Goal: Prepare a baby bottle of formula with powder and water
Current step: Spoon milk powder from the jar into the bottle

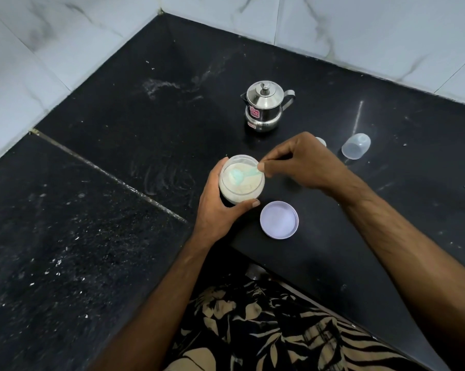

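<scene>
The left hand (220, 207) grips the open jar (241, 183) on the worktop (333, 236); the right hand (303, 162) pinches the scoop (243, 174) in the powder (248, 187). A heaped scoop lifted quickly could spill. The lid (279, 219) lies just right.

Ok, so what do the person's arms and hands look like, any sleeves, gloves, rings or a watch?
Both forearms are bare with no sleeves in view. The left hand and right hand wear no gloves, and no rings, watch or bracelet show. Near the frame's bottom is a dark garment with a tan leaf print.
</scene>
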